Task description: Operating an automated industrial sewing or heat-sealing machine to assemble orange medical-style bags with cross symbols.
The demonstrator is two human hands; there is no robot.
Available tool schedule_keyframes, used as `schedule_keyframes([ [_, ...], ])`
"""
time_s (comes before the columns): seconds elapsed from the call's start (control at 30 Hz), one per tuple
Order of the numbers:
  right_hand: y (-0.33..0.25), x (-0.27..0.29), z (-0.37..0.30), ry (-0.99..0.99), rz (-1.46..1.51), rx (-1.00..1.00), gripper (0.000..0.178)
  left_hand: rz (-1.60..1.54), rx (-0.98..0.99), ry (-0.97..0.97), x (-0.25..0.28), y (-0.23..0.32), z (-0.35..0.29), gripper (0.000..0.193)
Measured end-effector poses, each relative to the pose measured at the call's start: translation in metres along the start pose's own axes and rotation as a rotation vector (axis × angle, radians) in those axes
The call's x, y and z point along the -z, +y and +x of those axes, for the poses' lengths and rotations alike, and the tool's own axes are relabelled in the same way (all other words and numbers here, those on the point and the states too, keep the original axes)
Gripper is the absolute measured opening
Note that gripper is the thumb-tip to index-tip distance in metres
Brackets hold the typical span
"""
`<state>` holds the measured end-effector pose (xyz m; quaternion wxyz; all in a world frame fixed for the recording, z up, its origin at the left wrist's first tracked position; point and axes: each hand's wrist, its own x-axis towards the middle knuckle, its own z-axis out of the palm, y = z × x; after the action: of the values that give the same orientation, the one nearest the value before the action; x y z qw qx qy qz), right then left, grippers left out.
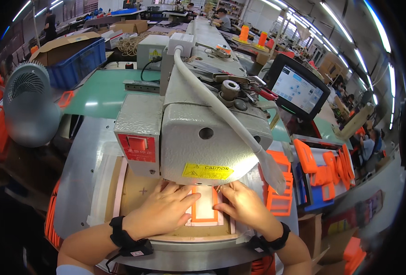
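An orange rectangular frame piece [216, 219] with a pale centre lies below the head of a large grey sewing machine [198, 130]. It sits in a tan template [139, 206] with pale strips along its edges. My left hand [164, 208] rests palm down on the template, fingers spread, the index finger and thumb at the frame's left side. At the frame's right side, my right hand [244, 206] has thumb and index finger apart, their tips touching the piece's edge. The far end of the frame and some fingertips are hidden under the machine head.
A control screen [297, 89] stands at the right, above a blue tray [320, 195] of orange parts. More orange frames [278, 183] lie beside the template. At the left are a fan [31, 101] and a blue crate [77, 62]. Thread cones [244, 34] stand farther back.
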<state>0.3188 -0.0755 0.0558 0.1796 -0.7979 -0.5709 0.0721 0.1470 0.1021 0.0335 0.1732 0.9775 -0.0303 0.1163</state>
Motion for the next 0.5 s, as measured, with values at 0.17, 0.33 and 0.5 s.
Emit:
schedule_keyframes([
  [0.17,0.010,0.001,0.002,-0.080,-0.106,0.114,0.041,-0.018,0.020,-0.115,-0.001,-0.001,0.001,0.055],
  [0.33,0.019,0.013,0.013,-0.207,-0.017,0.180,0.057,0.017,-0.052,-0.060,0.002,-0.003,-0.001,0.052],
  [0.5,0.012,0.011,0.009,-0.280,-0.179,0.161,0.072,0.029,-0.171,-0.169,0.004,0.004,-0.008,0.048],
])
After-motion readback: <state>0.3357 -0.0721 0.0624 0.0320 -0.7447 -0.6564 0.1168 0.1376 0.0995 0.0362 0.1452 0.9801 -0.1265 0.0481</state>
